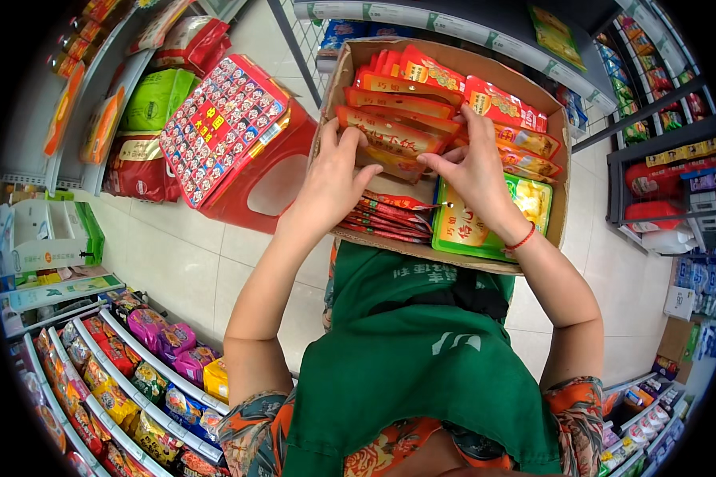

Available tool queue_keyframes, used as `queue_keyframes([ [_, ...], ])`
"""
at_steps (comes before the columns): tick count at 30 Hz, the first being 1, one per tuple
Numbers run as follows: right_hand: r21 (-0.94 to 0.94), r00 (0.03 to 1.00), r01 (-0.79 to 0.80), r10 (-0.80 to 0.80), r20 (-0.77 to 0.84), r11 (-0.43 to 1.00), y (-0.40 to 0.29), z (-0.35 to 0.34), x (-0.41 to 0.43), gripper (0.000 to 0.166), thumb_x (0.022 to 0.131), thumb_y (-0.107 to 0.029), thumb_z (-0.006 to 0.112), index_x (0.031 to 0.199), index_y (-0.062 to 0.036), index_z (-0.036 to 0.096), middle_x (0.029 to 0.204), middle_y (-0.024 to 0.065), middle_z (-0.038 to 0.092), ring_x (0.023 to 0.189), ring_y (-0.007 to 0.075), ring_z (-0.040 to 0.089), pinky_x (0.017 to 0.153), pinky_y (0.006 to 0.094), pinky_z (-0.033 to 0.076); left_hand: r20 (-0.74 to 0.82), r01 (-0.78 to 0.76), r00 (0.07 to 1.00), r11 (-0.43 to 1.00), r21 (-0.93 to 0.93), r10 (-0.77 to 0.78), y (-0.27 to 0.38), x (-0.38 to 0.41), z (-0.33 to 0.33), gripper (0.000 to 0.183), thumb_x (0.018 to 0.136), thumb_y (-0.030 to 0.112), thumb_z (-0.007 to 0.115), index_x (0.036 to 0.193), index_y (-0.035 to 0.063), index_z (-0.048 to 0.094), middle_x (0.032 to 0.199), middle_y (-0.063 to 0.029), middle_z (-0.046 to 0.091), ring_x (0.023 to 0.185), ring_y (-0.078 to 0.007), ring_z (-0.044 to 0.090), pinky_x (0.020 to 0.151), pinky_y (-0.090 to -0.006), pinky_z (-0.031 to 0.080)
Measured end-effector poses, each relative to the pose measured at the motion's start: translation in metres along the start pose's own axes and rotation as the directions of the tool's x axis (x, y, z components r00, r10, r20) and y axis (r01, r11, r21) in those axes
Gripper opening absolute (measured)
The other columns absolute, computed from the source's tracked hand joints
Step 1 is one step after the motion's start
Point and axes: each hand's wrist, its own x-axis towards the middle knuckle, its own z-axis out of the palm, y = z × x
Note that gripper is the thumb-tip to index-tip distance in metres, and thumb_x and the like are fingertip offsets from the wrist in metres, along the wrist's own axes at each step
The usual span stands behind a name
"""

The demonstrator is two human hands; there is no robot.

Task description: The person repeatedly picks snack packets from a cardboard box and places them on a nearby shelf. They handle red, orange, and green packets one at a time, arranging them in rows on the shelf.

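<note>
An open cardboard carton (341,80) full of snack pouches is in front of my body. Inside it, a row of red-and-orange food pouches (388,132) leans in layers. My left hand (333,170) grips the left end of the front pouches, fingers bent over their edge. At their right end, my right hand (480,170) has its thumb against the front pouch and its index finger at the top edge of the layers. Below my right hand lies a green-and-yellow pouch (462,217). Red pouches stacked edge-on (388,217) fill the near left corner. Some fingertips are hidden among the pouches.
Left of the carton, a patterned box (224,128) rests on a red stool-like stand (298,140) with an oval opening. A shelf with price tags (453,30) runs behind the carton. Packaged goods (113,381) line racks at lower left; another rack (650,197) stands right.
</note>
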Motion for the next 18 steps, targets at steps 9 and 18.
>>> queue_keyframes([
  [9, 0.012, 0.981, -0.136, 0.133, 0.144, 0.991, -0.001, -0.002, 0.006, 0.045, 0.089, -0.021, 0.071, 0.112, 0.0044, 0.04, 0.083, 0.0135, 0.067, 0.064, 0.0168, 0.07, 0.052, 0.026, 0.052, -0.003, -0.004, 1.0, 0.976, -0.22, 0.004, -0.017, 0.015, 0.013, 0.024, 0.083, 0.008, 0.07, 0.095, 0.0037, 0.05, 0.105, -0.0084, 0.05, 0.085, -0.0188, 0.056, 0.071, -0.0303, 0.048],
  [18, 0.035, 0.973, -0.155, 0.146, 0.177, 0.987, 0.003, -0.004, 0.005, 0.054, 0.089, -0.025, 0.07, 0.121, 0.0065, 0.04, 0.06, 0.0123, 0.063, 0.048, 0.0194, 0.064, 0.044, 0.0313, 0.048, 0.051, 0.042, 0.998, 0.999, 0.027, -0.043, 0.007, 0.002, -0.001, 0.016, 0.083, 0.007, 0.067, 0.089, 0.0015, 0.054, 0.104, -0.0162, 0.055, 0.094, -0.0365, 0.058, 0.081, -0.0427, 0.047],
])
